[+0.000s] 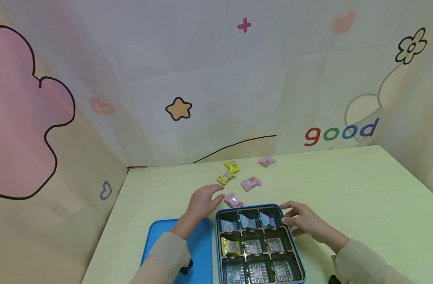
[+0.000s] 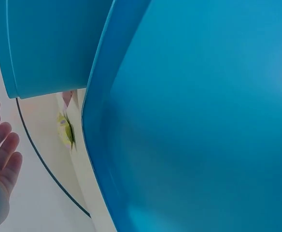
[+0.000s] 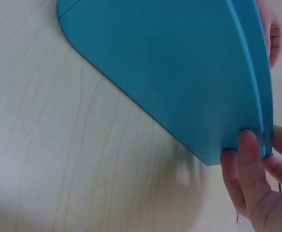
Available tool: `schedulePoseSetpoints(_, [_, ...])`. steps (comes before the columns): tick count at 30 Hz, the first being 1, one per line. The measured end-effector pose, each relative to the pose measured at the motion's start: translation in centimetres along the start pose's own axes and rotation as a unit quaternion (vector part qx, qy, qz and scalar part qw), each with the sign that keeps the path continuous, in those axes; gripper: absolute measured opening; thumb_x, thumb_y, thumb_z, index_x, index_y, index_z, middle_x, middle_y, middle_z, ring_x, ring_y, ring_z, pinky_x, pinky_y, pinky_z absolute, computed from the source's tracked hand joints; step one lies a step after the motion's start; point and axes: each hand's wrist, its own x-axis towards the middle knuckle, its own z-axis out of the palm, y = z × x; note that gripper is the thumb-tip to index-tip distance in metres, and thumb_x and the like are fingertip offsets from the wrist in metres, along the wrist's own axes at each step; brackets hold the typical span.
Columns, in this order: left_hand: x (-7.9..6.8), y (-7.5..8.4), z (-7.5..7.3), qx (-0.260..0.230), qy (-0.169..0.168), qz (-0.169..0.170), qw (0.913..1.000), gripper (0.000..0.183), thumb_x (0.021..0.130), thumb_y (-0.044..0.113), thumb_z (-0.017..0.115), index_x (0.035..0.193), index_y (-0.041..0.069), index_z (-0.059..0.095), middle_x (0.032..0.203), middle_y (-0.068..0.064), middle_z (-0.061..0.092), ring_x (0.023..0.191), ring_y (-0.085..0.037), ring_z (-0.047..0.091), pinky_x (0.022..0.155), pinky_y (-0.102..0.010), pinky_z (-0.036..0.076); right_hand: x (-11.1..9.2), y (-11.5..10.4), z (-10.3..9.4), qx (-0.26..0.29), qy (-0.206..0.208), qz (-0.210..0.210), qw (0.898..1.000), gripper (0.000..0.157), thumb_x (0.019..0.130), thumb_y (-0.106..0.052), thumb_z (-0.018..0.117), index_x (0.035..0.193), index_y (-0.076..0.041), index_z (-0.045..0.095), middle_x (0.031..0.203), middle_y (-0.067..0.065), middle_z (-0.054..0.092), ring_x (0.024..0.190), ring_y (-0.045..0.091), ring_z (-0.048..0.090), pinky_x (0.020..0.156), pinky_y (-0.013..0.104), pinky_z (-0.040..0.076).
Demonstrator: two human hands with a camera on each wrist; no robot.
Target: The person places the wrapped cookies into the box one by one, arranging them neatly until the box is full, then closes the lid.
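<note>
A blue box (image 1: 303,268) with a black compartment insert stands in front of me. Blue wrapped candies (image 1: 248,222) fill its back row of three, and one yellow wrapped candy (image 1: 230,247) lies in the middle row's left compartment. My right hand (image 1: 305,221) pinches the box's back right corner, thumb over the rim and fingers along the outer wall (image 3: 179,77). Reaching past the box's back left corner, my left hand (image 1: 204,201) holds nothing; its fingers are slightly bent. Its fingertips are close beside a pink wrapped candy (image 1: 233,200) on the table.
A blue lid (image 1: 198,260) lies left of the box, under my left forearm. Farther back on the table (image 1: 344,189) are two yellow candies (image 1: 225,177) and two more pink candies (image 1: 251,184). A printed cloth backdrop (image 1: 216,79) rises behind the table.
</note>
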Motion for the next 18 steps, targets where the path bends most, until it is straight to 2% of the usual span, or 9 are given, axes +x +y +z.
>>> schedulePoseSetpoints(9, [0.5,-0.3,0.5,-0.006,0.004,-0.014,0.9999,0.026,0.084,0.025,0.059,0.105,0.012,0.064,0.106,-0.002,0.065,0.098,-0.019,0.061,0.079,-0.033,0.050,0.0,0.0,-0.1,0.009,-0.004,-0.002,1.000,0.042,0.086,-0.005,0.053,0.124,0.004,0.038,0.092,0.016,0.050,0.068,0.017,0.054,0.055,0.035,0.051])
schedulePoseSetpoints(18, [1.6,-0.7,1.2,-0.039,-0.035,-0.086,0.9949,0.036,0.084,0.027,0.059,0.116,0.011,0.059,0.116,-0.006,0.060,0.106,-0.022,0.057,0.084,-0.037,0.048,0.1,0.2,-0.1,0.013,-0.005,-0.001,1.000,0.042,0.086,-0.005,0.053,0.124,0.003,0.038,0.092,0.015,0.050,0.069,0.016,0.054,0.055,0.034,0.051])
